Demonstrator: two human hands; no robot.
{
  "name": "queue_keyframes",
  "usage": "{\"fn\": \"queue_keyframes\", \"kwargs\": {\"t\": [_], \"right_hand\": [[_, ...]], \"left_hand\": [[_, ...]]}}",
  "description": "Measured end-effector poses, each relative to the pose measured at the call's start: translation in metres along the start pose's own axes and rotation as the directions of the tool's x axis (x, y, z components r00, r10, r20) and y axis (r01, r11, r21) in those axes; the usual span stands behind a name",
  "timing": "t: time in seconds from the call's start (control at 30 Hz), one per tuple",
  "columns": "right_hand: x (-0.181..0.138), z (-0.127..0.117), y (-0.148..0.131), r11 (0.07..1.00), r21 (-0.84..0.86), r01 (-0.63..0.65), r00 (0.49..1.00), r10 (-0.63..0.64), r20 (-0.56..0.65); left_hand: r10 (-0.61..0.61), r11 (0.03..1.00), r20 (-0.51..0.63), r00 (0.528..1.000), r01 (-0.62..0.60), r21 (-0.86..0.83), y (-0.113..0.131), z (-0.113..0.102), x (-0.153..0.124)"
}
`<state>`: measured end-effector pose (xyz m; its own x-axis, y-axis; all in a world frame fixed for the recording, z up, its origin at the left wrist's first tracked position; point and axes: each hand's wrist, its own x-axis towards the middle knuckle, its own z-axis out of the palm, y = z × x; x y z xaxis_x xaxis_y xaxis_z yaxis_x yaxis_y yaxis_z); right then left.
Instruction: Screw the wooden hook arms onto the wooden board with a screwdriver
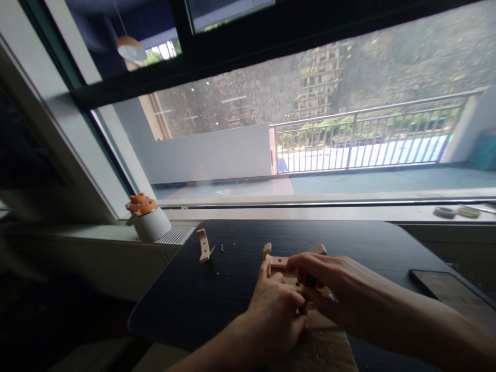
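Note:
Close to the table's near side, my left hand (277,305) has its fingers closed on the edge of a small pale wooden assembly (276,261) with drilled holes. From the right, my right hand (329,281) reaches over the same pieces. Its fingers are wrapped round a short dark handle (310,281); the tool's far end is hidden by my hands. Beneath both hands lies a light brown board (329,346) with crumbs on it. A loose curved wooden piece (203,246) with holes rests at the table's left, beside a few small screws (222,248).
A dark table (174,310) stands against the windowsill (217,213). A phone-like dark device (445,287) lies at its right. On the ledge at left sits a white pot with an orange top (151,222). Rolls of tape (468,212) are on the sill at right.

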<state>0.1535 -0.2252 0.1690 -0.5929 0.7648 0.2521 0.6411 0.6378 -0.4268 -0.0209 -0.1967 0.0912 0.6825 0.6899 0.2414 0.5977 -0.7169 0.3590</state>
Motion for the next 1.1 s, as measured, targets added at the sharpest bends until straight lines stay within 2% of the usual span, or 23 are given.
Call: {"fn": "queue_keyframes", "kwargs": {"t": [0.13, 0.3, 0.5, 0.63, 0.8, 0.93, 1.1], "right_hand": [[0.001, 0.0, 0.002, 0.999, 0.032, -0.028, 0.998, 0.026, 0.052], [0.005, 0.009, 0.007, 0.997, -0.041, -0.066, 0.998, 0.066, 0.005], [0.005, 0.013, 0.012, 1.0, -0.019, -0.017, 0.999, 0.017, -0.027], [0.005, 0.013, 0.013, 1.0, -0.012, 0.012, 0.999, -0.013, -0.053], [0.005, 0.012, 0.012, 0.999, -0.032, -0.006, 0.998, 0.004, -0.066], [0.004, 0.01, 0.012, 0.999, -0.035, -0.001, 0.998, -0.001, -0.057], [0.003, 0.011, 0.015, 1.0, -0.028, 0.001, 0.998, -0.002, -0.055]], "left_hand": [[0.005, 1.0, 0.009, 1.0, -0.006, 0.02, 0.0, 0.001, 0.0], [-0.001, 0.999, -0.015, 1.0, 0.001, 0.033, 0.0, 0.002, 0.001], [0.047, 0.998, 0.057, 0.997, -0.044, -0.042, 0.004, -0.023, -0.01], [-0.032, 0.999, 0.057, 0.998, 0.03, 0.04, 0.008, -0.037, -0.023], [-0.06, 0.982, 0.112, 0.992, 0.039, 0.185, 0.006, -0.029, -0.028], [-0.069, 0.985, 0.088, 0.994, 0.054, 0.164, 0.002, -0.023, -0.027], [-0.09, 0.99, 0.089, 0.992, 0.08, 0.112, 0.004, -0.029, -0.03]]}}
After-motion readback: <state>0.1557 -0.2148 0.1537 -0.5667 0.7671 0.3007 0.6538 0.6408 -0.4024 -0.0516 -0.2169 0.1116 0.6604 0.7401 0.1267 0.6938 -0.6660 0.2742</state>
